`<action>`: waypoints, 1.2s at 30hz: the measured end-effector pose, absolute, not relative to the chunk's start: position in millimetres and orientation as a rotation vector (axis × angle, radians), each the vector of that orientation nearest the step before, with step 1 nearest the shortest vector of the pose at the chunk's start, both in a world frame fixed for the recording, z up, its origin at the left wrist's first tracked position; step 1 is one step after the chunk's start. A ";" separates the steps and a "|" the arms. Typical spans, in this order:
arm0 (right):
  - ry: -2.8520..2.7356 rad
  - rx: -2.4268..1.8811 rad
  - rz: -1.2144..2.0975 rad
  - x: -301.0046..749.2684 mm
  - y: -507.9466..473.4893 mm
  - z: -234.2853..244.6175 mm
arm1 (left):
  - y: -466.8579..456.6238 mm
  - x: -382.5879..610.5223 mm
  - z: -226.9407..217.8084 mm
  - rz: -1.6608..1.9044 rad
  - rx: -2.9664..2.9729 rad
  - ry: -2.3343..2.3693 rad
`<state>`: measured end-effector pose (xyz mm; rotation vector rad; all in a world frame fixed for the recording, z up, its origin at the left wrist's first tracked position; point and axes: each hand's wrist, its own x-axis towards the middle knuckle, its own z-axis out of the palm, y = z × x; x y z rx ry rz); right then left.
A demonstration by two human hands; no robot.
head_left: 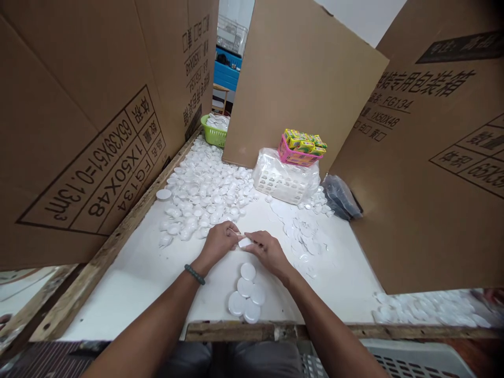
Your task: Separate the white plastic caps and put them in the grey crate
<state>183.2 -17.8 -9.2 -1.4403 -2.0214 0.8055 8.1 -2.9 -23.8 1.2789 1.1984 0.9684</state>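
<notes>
In front of me, my right hand point(270, 249) pinches a small white disc point(244, 242) between thumb and fingers, tilted above the table. My left hand point(221, 242), with a dark beaded bracelet on its wrist, is closed at the disc's left edge, fingertips meeting those of the right. Whether the disc has more than one layer is too small to tell. Below the hands, several glossy white round pieces point(244, 287) lie in a cluster, some overlapping. Thin flat white discs point(305, 233) are scattered to the right of my right hand.
A wide heap of white plastic pieces point(205, 184) covers the left back. Behind stand a clear plastic bag point(283, 184), a pink basket point(297, 157) of yellow boxes and a green basket point(213, 136). Cardboard panels point(307, 79) wall the table. A dark plastic bag point(340, 197) lies right.
</notes>
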 end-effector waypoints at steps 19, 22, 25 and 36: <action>-2.442 -1.506 0.503 177.3 -10.1 6.7 | 0.7 12.4 -23.2 0.791 1.302 1.377; -2.195 -1.644 0.483 178.6 -24.9 -5.8 | -7.2 12.7 -22.2 0.812 1.503 1.378; -2.048 -1.654 0.696 182.8 -28.4 -12.7 | -7.8 12.4 -23.3 0.783 1.435 1.305; -1.603 -1.494 1.326 188.8 -10.2 -12.5 | 9.4 16.7 -23.4 0.639 1.124 1.355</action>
